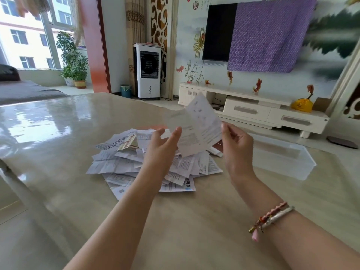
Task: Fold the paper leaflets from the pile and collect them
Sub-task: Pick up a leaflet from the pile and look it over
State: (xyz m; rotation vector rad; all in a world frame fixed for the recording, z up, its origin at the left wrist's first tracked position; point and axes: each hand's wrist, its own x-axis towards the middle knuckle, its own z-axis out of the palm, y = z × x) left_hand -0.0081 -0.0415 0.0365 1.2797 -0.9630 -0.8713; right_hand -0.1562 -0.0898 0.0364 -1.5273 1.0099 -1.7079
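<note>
Evidently one leaflet [200, 125] is lifted above the pile [152, 162] on the counter [58, 133], clear of the loose sheets for folding. The right hand [235, 141] pinches its edge with curled fingers; the left hand [165, 141] touches it, fingers straight.

- We read large printed Chinese characters on one leaflet [115, 146] at the far left of the paper pile [152, 166]; strokes too blurred to transcribe surely.
- Near edge of the pile: a sheet [187, 184] with big characters, likely "说明书", seen sideways.
- Wall behind the TV [219, 32], up left of it: a round red seal [195, 5] with one character, plus small calligraphy columns, unreadable.
- Raised leaflet [200, 127] above the pile: fine print only, illegible.
</note>
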